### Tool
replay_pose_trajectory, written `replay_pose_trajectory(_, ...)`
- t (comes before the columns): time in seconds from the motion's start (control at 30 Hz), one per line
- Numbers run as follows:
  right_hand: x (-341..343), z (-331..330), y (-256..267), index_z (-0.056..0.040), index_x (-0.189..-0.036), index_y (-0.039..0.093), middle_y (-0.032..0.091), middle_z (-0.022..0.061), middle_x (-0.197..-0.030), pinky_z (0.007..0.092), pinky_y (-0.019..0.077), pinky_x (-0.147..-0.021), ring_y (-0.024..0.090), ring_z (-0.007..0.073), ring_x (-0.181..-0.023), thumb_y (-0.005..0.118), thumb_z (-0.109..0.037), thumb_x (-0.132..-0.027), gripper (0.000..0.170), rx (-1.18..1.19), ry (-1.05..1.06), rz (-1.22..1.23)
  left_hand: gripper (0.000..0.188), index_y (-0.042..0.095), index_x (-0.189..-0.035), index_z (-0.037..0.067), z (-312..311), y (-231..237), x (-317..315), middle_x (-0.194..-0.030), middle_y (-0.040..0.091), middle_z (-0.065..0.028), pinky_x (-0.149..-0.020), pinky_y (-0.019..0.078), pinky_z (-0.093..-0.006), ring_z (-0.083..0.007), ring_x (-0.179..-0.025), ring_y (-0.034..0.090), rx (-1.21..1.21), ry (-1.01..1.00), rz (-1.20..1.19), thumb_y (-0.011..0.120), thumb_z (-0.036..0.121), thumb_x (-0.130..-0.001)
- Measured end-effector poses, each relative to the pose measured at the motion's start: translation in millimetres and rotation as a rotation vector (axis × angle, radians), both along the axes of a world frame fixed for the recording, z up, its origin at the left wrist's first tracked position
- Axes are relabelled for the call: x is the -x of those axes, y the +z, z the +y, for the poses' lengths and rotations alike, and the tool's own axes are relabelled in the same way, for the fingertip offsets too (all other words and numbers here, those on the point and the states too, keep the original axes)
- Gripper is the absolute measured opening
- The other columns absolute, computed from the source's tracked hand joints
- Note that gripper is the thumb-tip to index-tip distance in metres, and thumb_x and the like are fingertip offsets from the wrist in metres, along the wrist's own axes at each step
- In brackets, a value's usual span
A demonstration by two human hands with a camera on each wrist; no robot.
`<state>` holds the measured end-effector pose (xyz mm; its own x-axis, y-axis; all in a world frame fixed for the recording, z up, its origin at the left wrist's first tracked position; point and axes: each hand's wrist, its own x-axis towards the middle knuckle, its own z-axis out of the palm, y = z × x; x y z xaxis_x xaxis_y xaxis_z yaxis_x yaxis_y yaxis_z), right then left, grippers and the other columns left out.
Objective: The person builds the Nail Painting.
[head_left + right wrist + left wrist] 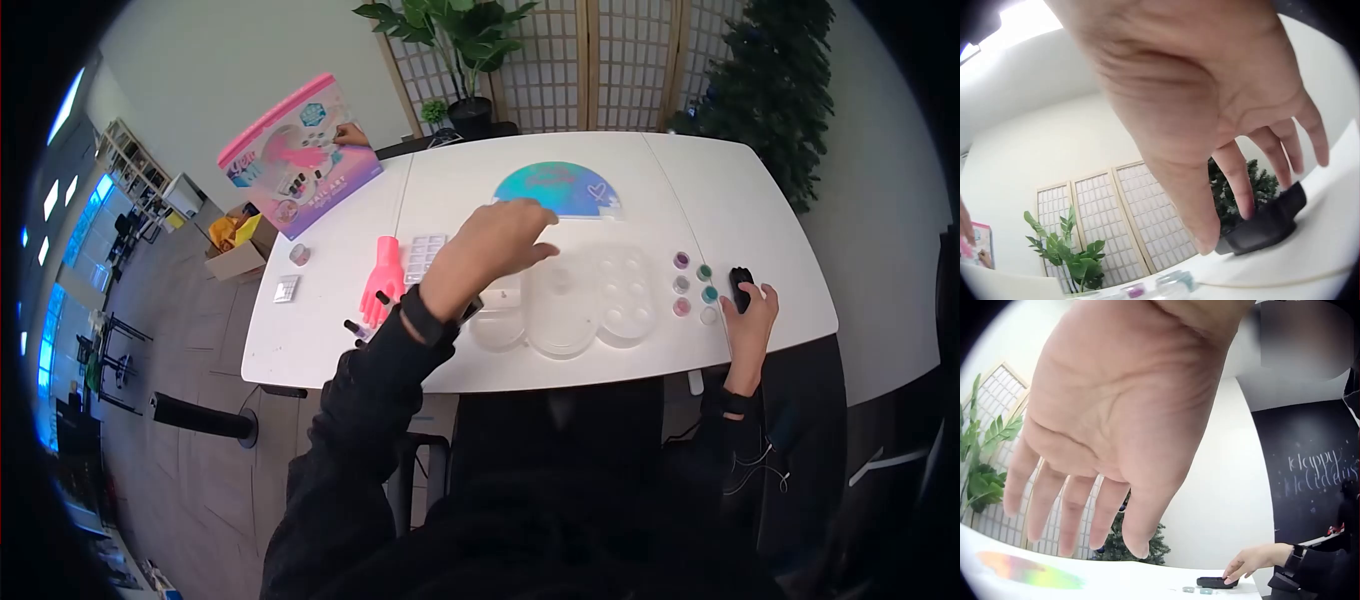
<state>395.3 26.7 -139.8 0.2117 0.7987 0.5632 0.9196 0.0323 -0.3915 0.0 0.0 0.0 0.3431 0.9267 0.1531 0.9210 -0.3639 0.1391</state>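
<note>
My left hand [500,240] is raised above the clear plastic tray [560,343], palm down. In the left wrist view its fingers are spread and loosely straight, holding nothing. At the table's right side my right hand [750,325] reaches to a small black oblong object [740,278]. The right wrist view shows the thumb beside the black object [1260,230] and the forefinger tip over it, the fingers mostly straight. Several small glitter pots [682,261] stand in two rows left of that hand. Behind the tray lies a shiny blue-green half-round panel [555,187] with a heart.
A pink model hand [384,275] lies at the left beside a white compartment tray [426,255] and dark-capped polish bottles [357,329]. The nail art box [300,165] stands at the far left corner. A small jar [300,254] and a white square packet [286,289] lie near the left edge.
</note>
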Motion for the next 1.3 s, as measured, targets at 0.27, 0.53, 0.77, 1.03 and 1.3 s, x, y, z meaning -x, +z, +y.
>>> replay_pose_trajectory(0.27, 123, -8, 51, 0.0052, -0.119, 0.065, 0.056, 0.0208, -0.14, 0.0423, 0.0471, -0.105, 0.055, 0.0407, -0.127, 0.083, -0.012, -0.078, 0.048, 0.185, 0.829, 0.089, 0.067, 0.052, -0.145, 0.018, 149, -42, 6, -0.138, 0.059, -0.016, -0.099, 0.0507, -0.0491, -0.0366, -0.125, 0.058, 0.233, 0.075, 0.058, 0.075, 0.044, -0.087)
replay_pose_trajectory(0.53, 145, -2, 21, 0.0061, -0.133, 0.058, 0.04, 0.0207, -0.157, 0.043, 0.0401, -0.116, 0.041, 0.0406, -0.143, 0.092, -0.03, -0.064, 0.085, 0.494, 0.759, -0.068, 0.101, 0.033, -0.159, 0.023, 257, -160, 45, -0.165, 0.029, -0.0089, -0.112, 0.0426, -0.0507, -0.0354, -0.144, 0.041, 0.331, 0.175, 0.274, 0.072, 0.069, -0.078)
replay_pose_trajectory(0.77, 138, 2, 12, 0.006, -0.133, 0.058, 0.041, 0.0183, -0.158, 0.0431, 0.0404, -0.115, 0.04, 0.0403, -0.144, 0.093, -0.031, -0.062, 0.087, 0.472, 0.783, -0.041, 0.083, 0.036, -0.157, 0.033, 219, -124, 30, -0.152, 0.049, -0.0173, -0.112, 0.0405, -0.0501, -0.0391, -0.142, 0.044, 0.527, 0.042, 0.415, 0.074, 0.051, -0.085)
replay_pose_trajectory(1.03, 138, -1, 15, 0.0056, -0.136, 0.056, 0.038, 0.0172, -0.159, 0.043, 0.0375, -0.117, 0.038, 0.0395, -0.146, 0.092, -0.032, -0.064, 0.09, 0.484, 0.787, 0.006, 0.074, 0.067, -0.13, 0.008, 187, -86, 18, -0.132, 0.066, -0.0174, -0.094, 0.055, -0.0444, -0.0365, -0.121, 0.063, 0.395, 0.163, 0.284, 0.086, 0.053, -0.073)
replay_pose_trajectory(1.3, 137, 0, 14, 0.0056, -0.138, 0.054, 0.038, 0.0166, -0.16, 0.0432, 0.0366, -0.118, 0.037, 0.0394, -0.146, 0.092, -0.032, -0.064, 0.091, 0.486, 0.782, -0.025, 0.145, 0.014, -0.16, 0.003, 183, -95, 22, -0.14, 0.056, -0.0268, -0.103, 0.0499, -0.0473, -0.0416, -0.127, 0.058, 0.543, 0.241, 0.3, 0.088, 0.071, -0.055)
